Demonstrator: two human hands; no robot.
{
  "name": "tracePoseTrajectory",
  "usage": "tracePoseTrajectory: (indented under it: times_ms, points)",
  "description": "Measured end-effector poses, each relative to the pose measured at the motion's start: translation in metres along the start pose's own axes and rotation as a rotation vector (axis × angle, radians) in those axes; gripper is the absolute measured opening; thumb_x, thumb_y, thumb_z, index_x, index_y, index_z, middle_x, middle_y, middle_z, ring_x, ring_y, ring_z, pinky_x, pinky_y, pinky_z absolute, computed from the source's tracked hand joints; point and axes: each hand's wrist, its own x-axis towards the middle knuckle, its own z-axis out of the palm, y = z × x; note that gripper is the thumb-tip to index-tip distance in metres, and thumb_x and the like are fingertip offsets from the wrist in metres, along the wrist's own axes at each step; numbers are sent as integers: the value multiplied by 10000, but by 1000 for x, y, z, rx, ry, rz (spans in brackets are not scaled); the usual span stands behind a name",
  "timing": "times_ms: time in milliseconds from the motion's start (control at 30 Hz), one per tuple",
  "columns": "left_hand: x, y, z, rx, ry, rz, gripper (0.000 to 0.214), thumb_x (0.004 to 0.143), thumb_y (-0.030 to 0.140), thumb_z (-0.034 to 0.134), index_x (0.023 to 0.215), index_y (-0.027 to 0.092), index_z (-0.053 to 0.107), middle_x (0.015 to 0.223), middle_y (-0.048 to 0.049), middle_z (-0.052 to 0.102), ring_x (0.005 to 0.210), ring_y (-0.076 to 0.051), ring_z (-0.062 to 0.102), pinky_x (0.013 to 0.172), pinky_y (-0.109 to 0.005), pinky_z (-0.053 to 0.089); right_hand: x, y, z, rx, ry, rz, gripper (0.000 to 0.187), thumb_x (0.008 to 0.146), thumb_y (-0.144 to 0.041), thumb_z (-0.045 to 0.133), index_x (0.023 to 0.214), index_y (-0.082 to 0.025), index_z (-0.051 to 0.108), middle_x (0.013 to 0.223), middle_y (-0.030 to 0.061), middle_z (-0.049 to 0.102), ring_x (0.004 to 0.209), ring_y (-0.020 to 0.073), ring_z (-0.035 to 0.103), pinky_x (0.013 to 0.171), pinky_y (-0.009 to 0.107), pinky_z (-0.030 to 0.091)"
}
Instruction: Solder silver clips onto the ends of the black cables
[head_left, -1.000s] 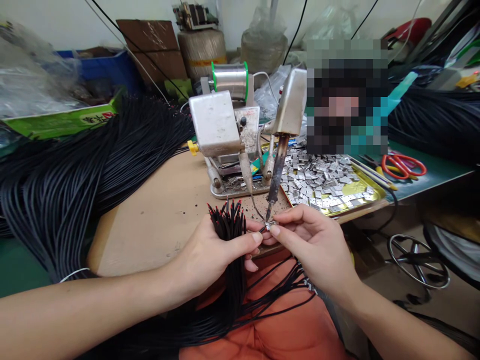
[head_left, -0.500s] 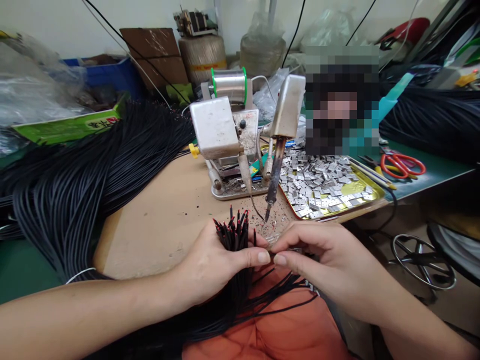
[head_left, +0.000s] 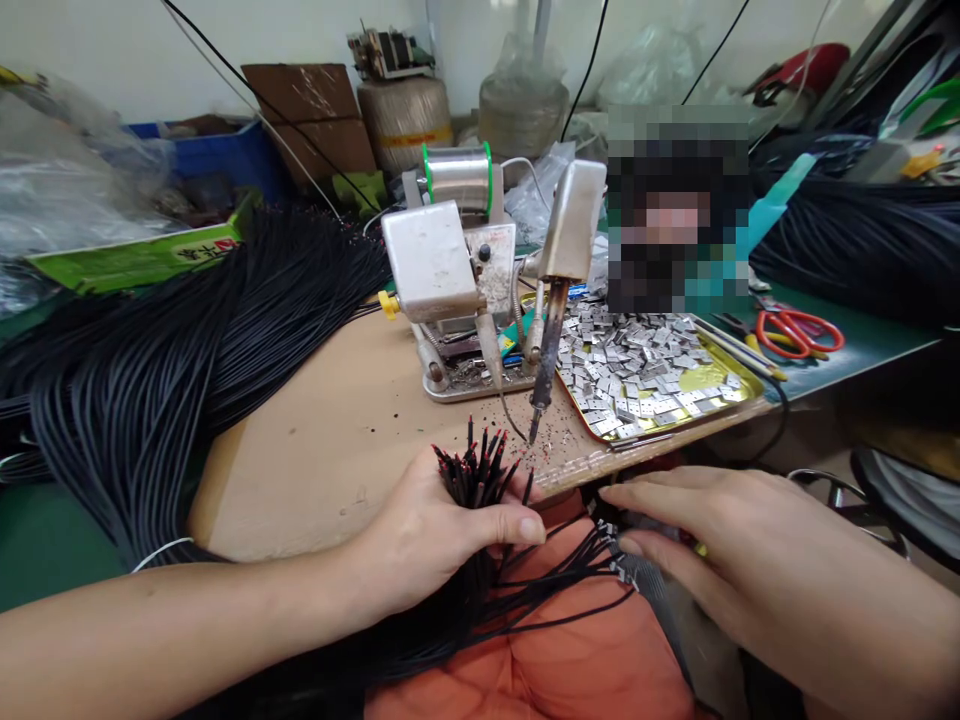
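My left hand [head_left: 442, 530] is closed round a bundle of thin black cables [head_left: 476, 480], whose cut ends show red tips and point upward. One cable end stands a little apart, by the thumb tip. Further right, my right hand [head_left: 705, 550] has its thumb and forefinger apart, and I see nothing between them. Beside its fingertips lie cables with small metal connectors [head_left: 619, 570] on their ends, resting over the orange-clothed lap [head_left: 570, 650]. A soldering iron [head_left: 551, 350] points down from its stand, beyond both hands, near a solder feed tube [head_left: 491, 350].
A yellow tray [head_left: 739, 385] of small metal pieces sits at the bench's right, with red-handled scissors [head_left: 799, 332] behind it. A solder spool [head_left: 457, 175] tops the machine [head_left: 431, 255]. Loose black cables [head_left: 150, 370] cover the left side. Another person [head_left: 675, 220] is across the bench.
My right hand has drawn away from the left thumb, rightward and slightly down, and its fingers have parted. My left hand keeps the bundle, shifted slightly down and right.
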Motion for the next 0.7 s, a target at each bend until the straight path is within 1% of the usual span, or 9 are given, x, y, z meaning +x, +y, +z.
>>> tracePoseTrajectory:
  times_ms: [67,133,200,233,267,333,467,567,700]
  points:
    - [0,0,1,-14,-23,19,194,646,115,865,732,138,692,629,46,649,553,-81,570,528,-170,485,4,-18,6,255,-6,61,155,895,-261,655,1015,-310,739,1008,15,766,896,218,713,795,329,543]
    - [0,1,2,-21,-45,28,192,640,89,858,718,143,691,629,51,650,558,-82,575,532,-169,490,13,-30,14,592,-5,188,187,859,-265,704,1043,-289,731,970,19,769,823,198,720,703,293,563]
    - [0,1,3,-11,-48,28,182,640,87,859,716,145,703,633,49,661,569,-86,584,545,-172,496,23,-33,23,925,-70,265,125,853,-292,715,972,-252,717,920,26,770,778,196,724,670,292,571]
    - [-1,2,3,-2,-47,27,177,641,91,860,712,145,708,631,48,664,573,-88,586,552,-174,498,27,-33,26,1021,-89,282,86,851,-291,715,917,-236,710,885,27,765,759,192,718,659,288,565]
    - [-1,2,2,9,-46,21,169,644,101,862,709,146,712,624,46,665,574,-91,588,556,-178,500,29,-32,29,1059,-92,288,57,849,-277,714,861,-222,703,844,25,755,739,181,703,648,279,551]
    - [-2,2,2,38,-49,1,146,661,145,864,713,144,727,615,38,670,570,-97,589,553,-186,500,31,-29,30,999,-72,291,56,834,-214,711,781,-205,694,747,7,714,673,146,640,594,243,491]
    - [-2,3,0,105,-1,-37,135,713,227,842,787,140,771,625,18,690,564,-96,585,544,-187,485,28,-24,23,863,-69,276,84,854,-190,688,771,-199,684,661,-32,615,609,104,504,521,214,372]
    - [-1,3,-1,112,44,-33,157,714,249,841,818,154,772,633,21,688,562,-101,583,537,-193,485,28,-24,25,883,-44,246,106,909,-263,667,818,-209,676,723,-32,623,654,108,516,561,221,394]
    - [-2,2,-1,131,27,-31,151,699,255,850,728,152,743,592,20,669,548,-106,577,532,-199,479,30,-29,41,1011,8,199,127,931,-293,657,840,-204,660,794,-11,649,730,131,578,652,248,463]
